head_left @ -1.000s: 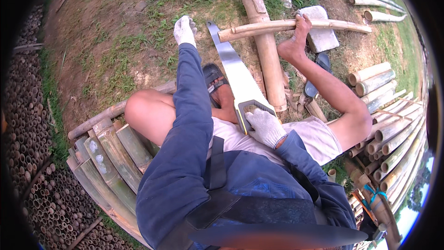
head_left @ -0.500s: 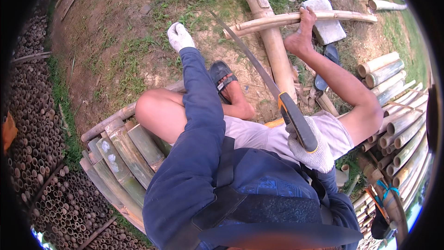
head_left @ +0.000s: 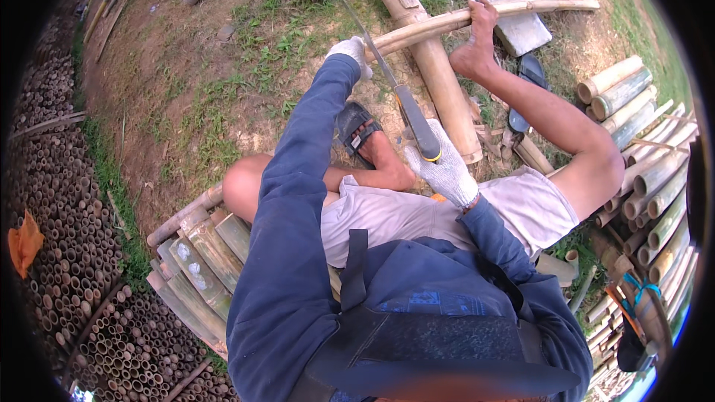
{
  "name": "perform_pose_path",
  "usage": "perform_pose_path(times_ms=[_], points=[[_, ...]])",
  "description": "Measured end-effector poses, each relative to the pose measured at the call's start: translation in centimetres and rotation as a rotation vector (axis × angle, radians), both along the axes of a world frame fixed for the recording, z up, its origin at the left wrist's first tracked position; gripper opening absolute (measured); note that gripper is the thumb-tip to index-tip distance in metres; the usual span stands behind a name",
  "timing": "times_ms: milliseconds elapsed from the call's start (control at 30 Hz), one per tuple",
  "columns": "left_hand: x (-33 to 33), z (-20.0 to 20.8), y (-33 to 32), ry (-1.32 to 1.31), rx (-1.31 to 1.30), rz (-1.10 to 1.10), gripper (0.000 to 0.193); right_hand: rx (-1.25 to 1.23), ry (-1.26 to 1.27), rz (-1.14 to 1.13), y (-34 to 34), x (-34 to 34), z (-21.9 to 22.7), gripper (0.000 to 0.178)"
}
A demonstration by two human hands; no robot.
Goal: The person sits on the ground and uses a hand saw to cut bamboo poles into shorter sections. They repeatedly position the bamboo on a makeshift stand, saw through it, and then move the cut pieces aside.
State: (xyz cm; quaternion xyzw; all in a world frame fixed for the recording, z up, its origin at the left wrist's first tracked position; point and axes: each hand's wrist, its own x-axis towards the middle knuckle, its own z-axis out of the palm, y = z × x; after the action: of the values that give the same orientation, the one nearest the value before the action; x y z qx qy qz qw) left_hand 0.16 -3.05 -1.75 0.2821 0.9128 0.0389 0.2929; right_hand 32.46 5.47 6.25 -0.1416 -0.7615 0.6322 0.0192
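In my right hand [head_left: 441, 162], in a white knit glove, is the dark handle of a hand saw [head_left: 414, 117] with yellow-orange edging. Its long, thin blade slants away up-left and crosses the near end of a split bamboo pole [head_left: 432, 27]. My left hand [head_left: 351, 55], also gloved, closes on that end of the pole, just left of the blade; its fingers are partly hidden. The pole lies across a thick bamboo log [head_left: 445, 93] and a pale stone block [head_left: 514, 21]. My bare right foot [head_left: 477, 48] presses on the pole.
I sit on a bamboo slat bench [head_left: 205, 257]. A dark sandal [head_left: 356, 128] is on my left foot; another sandal [head_left: 532, 74] lies by the block. Cut bamboo poles [head_left: 655, 186] are stacked at right. Many bamboo ends [head_left: 67, 253] fill the left side.
My left hand has moved right, from open air to the pole's end. My right hand has carried the saw forward and left, bringing its blade to the pole.
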Motion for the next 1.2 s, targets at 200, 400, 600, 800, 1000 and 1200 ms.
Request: perform_pose_path(times_ms=[200,400,600,800,1000,1200], points=[[0.6,-0.6,-1.1,0.089,0.071,0.078,0.07,0.032,0.058,-0.008,-0.6,0.3,0.0,0.05],[1.7,-0.4,-0.7,0.186,0.098,0.114,0.052,0.132,-0.034,-0.067,-1.7,3.2,0.4,0.046],[1.3,-0.4,-0.6,0.156,0.076,0.104,0.047,0.151,0.003,-0.163,-2.2,2.8,1.4,0.049],[1.8,-0.3,-0.4,0.216,0.078,0.172,0.048,0.078,0.155,-0.175,-1.7,-6.4,-3.3,0.056],[0.5,-0.4,-0.3,0.123,0.031,0.11,0.052,0.151,-0.007,-0.182,-1.6,1.0,-0.8,0.055],[0.8,-1.0,-0.2,0.148,0.055,0.185,0.052,0.255,0.041,-0.126,-2.2,2.0,1.0,0.052]])
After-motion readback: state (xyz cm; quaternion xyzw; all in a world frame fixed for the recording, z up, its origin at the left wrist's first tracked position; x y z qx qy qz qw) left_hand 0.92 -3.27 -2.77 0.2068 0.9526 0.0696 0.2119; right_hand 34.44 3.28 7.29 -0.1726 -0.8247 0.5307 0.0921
